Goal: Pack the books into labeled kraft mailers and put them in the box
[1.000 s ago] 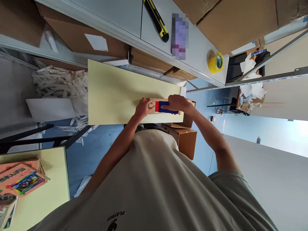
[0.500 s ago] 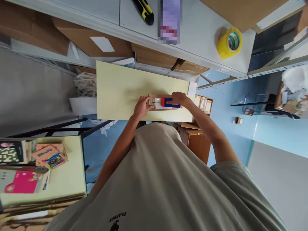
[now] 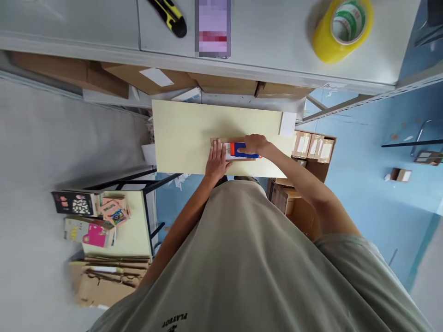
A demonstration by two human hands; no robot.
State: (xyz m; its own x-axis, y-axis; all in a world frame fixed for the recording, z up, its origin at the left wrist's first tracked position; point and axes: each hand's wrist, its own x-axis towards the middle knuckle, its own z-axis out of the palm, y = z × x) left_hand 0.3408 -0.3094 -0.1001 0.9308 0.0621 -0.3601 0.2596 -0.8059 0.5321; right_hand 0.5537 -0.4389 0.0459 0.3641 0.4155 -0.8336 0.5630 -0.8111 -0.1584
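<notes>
On the cream table [image 3: 180,133] in front of me lies a small brown cardboard box [image 3: 237,139] with a white patch on top. My left hand [image 3: 217,159] lies over the box's left end, fingers stretched out flat and thumb apart near its front edge. My right hand [image 3: 255,144] is wrapped round a blue and red tape dispenser [image 3: 247,150] that rests over the right part of the box. The fingers hide much of the dispenser's top. Under my left hand, the box's end is covered.
On the grey shelf above the table are a yellow tape roll [image 3: 341,32], a black and yellow box cutter [image 3: 171,18] and a blurred purple item [image 3: 212,27]. Books [image 3: 79,203] sit on a side table at left. A cardboard box [image 3: 311,150] stands at right.
My left hand has gone from pinching at the box's left end, by a shiny clear strip, to lying flat on it. My right hand keeps hold of the tape dispenser. The view has shifted.
</notes>
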